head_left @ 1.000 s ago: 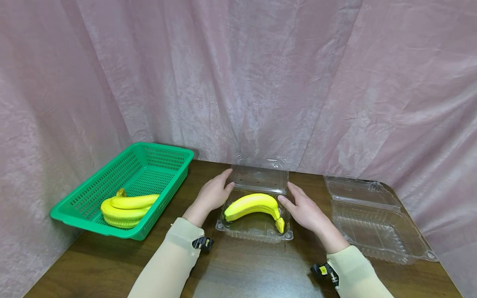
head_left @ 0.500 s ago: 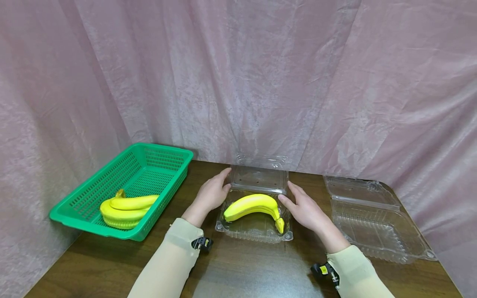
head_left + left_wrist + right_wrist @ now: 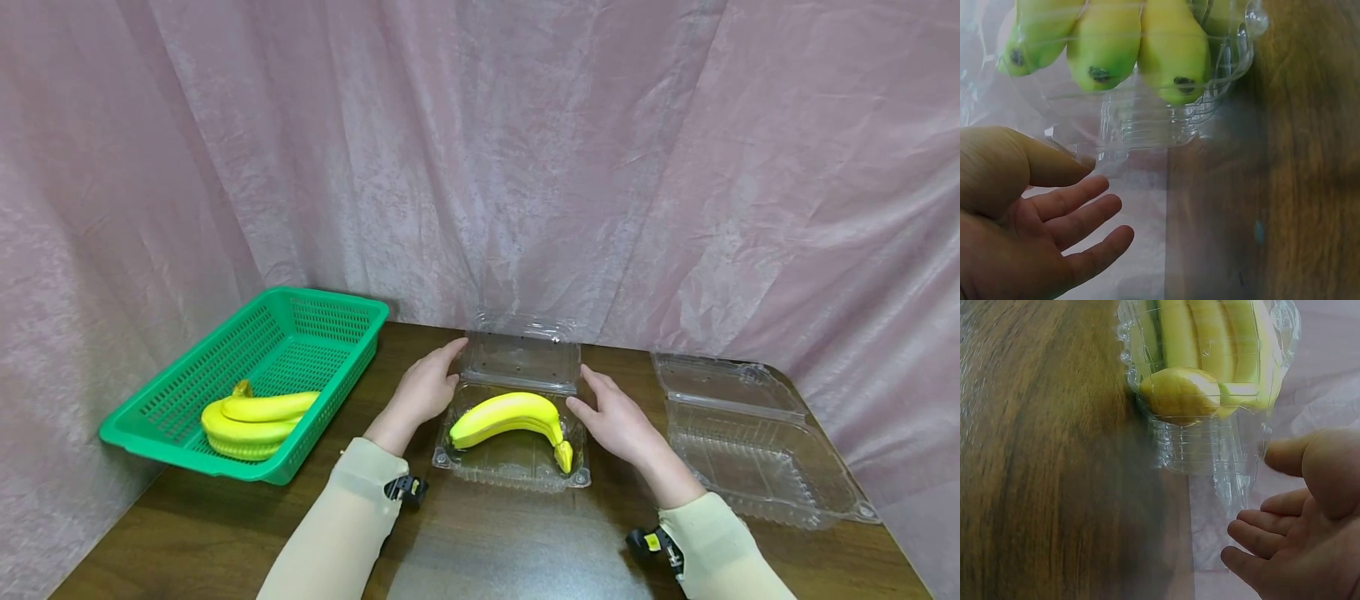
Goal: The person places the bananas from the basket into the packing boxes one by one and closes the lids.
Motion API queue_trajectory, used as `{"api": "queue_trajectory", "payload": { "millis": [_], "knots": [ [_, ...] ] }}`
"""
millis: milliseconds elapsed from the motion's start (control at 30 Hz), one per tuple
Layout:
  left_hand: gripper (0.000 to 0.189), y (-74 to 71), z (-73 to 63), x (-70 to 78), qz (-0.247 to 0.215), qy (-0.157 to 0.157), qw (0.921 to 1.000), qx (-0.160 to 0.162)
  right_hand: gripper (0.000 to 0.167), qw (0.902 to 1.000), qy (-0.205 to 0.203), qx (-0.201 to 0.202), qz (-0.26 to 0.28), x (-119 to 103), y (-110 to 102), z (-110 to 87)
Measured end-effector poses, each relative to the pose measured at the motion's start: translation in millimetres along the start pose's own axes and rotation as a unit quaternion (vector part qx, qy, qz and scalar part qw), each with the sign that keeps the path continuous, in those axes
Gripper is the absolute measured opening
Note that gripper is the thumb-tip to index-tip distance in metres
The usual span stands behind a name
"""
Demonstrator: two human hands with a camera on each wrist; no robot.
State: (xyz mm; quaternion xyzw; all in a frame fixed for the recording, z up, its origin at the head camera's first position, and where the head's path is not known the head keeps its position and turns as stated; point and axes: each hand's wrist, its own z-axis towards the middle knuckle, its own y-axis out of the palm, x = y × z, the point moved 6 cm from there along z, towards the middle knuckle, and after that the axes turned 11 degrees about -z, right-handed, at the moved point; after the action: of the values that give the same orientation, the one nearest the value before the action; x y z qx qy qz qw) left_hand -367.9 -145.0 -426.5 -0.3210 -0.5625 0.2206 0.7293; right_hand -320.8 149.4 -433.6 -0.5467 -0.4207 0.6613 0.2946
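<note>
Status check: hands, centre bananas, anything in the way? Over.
Left hand and right hand flanking clear container, no grip visible, contact unclear. Bananas inside, lid open. No obstruction seen above them.

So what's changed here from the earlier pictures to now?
Only a little. The thumbs of the left hand and right hand have drawn slightly outward, away from the banana bunch. Its open clear plastic clamshell seems to have edged very slightly toward the person. No hold was visibly taken or released. The green basket, the bananas in it and the other open clamshell stayed put.
</note>
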Motion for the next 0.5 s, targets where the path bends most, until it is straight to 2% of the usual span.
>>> {"api": "queue_trajectory", "payload": {
  "millis": [267, 500],
  "knots": [
    [0.071, -2.3, 0.7, 0.3, -0.011, 0.006, 0.9999, -0.003, 0.071, 0.9999, -0.002, 0.014, 0.001, 0.0, -2.5, 0.7],
    [0.074, -4.2, -1.1, -0.6, -0.02, -0.001, 0.9993, -0.032, 0.068, 0.9999, 0.002, 0.012, -0.001, 0.6, -1.8, -0.3]
  ]
}}
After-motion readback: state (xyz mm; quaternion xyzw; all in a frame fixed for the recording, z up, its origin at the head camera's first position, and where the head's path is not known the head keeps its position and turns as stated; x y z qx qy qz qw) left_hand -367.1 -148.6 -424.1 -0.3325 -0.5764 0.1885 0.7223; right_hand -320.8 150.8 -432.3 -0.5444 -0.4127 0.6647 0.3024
